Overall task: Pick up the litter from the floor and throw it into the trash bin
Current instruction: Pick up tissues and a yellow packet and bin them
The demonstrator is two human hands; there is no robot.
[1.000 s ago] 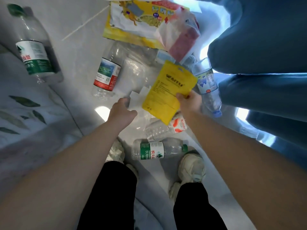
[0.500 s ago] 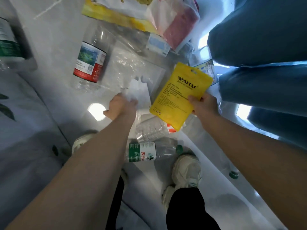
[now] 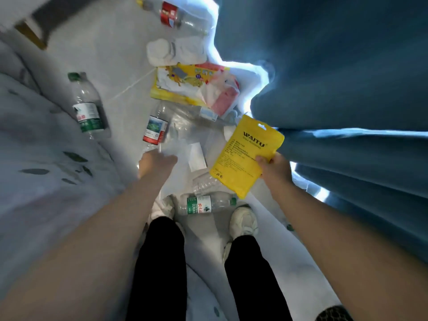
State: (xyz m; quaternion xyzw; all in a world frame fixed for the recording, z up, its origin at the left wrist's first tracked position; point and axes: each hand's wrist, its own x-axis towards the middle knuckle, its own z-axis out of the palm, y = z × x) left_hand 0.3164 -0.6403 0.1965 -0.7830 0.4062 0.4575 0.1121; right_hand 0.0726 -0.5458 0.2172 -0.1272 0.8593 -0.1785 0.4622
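Head view: yellow pouch [image 3: 245,156] in right hand [image 3: 274,169]

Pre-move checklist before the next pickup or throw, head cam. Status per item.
1. Right hand grips yellow pouch: ok.
2. Left hand has hold of clear plastic bag: cannot tell, its fingers are hidden under the knuckles.
3. Trash bin in view: not ok, none seen.
4. Footing free: not ok, green-label bottle lies right by the right shoe.
5. Floor cleared: not ok, red-label bottle and other litter lie there.
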